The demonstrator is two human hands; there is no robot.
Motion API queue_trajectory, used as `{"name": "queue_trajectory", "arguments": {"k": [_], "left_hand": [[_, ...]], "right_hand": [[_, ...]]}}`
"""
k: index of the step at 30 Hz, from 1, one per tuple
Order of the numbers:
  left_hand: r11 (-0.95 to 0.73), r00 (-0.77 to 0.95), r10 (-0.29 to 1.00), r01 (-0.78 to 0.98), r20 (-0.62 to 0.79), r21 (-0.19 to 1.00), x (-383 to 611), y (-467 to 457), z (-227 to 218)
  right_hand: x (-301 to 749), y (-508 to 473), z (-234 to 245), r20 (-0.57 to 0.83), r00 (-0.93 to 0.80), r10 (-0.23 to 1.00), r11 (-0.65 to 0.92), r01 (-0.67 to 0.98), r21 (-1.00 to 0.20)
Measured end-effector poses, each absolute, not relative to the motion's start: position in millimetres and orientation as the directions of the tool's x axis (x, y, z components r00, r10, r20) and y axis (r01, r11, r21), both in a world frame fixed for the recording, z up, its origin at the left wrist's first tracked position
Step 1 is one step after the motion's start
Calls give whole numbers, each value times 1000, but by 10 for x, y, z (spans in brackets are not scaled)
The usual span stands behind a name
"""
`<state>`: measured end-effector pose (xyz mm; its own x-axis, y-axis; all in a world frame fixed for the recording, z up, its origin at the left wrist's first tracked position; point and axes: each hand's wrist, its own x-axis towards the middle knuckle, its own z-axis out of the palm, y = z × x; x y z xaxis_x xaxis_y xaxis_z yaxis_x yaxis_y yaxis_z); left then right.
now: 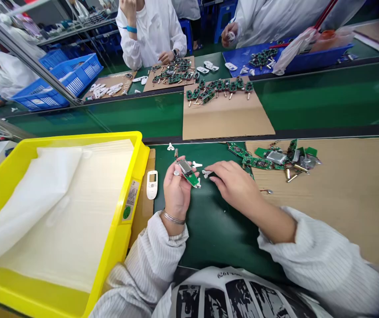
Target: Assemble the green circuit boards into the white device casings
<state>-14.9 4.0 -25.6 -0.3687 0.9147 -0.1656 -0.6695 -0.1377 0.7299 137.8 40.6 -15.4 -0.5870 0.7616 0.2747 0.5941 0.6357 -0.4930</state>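
My left hand (pixel 177 189) is closed around a small green circuit board (pixel 187 171) with a grey display on it. A white bit shows at the board's lower end. Just right of it, my right hand (pixel 234 180) has its thumb and forefinger at a small white plastic part (pixel 205 173), pinched at the tips. Another white piece (pixel 197 164) shows beside the left fingertips, and a three-pronged white piece (pixel 170 146) lies beyond that hand. To the left is a white handheld device casing (pixel 152 184) with a screen and buttons.
A yellow tray (pixel 132 176) lined with white sheet fills the left. Circuit boards (pixel 269 159) pile on cardboard (pixel 342 198) at right; more boards (pixel 219 89) lie on cardboard across the green belt (pixel 126 110). Beyond are co-workers in white coats and a blue basket (pixel 56 84).
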Motion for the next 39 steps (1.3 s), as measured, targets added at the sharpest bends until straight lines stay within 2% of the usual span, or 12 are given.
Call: {"name": "queue_trajectory", "arguments": {"k": [4,7,9,11,13,16,19,22,24,30,34,39], "left_hand": [[40,-126,974,-720,-188,693,-132,11,-199],[64,-84,984,-665,-159,744,-104,-17,-193],[36,-99,988,-586,-116,810,-96,-37,-209],[11,-97,993,-481,-66,876,-95,-59,-232],[8,-60,998,-371,-32,929,-97,-82,-251],[-2,-16,1000,-212,-1,977,-104,-107,-247],[-90,-9,996,-27,90,996,-116,-108,-206],[-211,26,977,185,209,960,-128,-92,-157],[-278,53,960,288,275,916,-134,-82,-136],[-422,103,900,444,423,790,-146,-81,-139],[-480,107,859,505,500,717,-137,-82,-142],[-505,129,836,562,534,655,-129,-84,-144]], "right_hand": [[1391,620,-340,189,-619,762,625,629,-462],[1440,645,-357,199,-570,798,580,634,-511],[1530,636,-295,209,-496,843,510,614,-602],[1640,615,-208,199,-380,903,378,487,-787],[1739,584,-127,155,-273,950,230,270,-935],[1843,541,-50,122,-274,954,156,105,-982],[1917,533,-21,221,-344,913,288,159,-944],[1972,557,-19,326,-403,855,446,252,-859],[1991,574,-26,314,-440,842,459,277,-844],[1989,578,-61,181,-543,820,380,279,-882],[1985,571,-82,165,-507,846,280,161,-946],[1961,564,-114,57,-527,848,167,164,-972]]}}
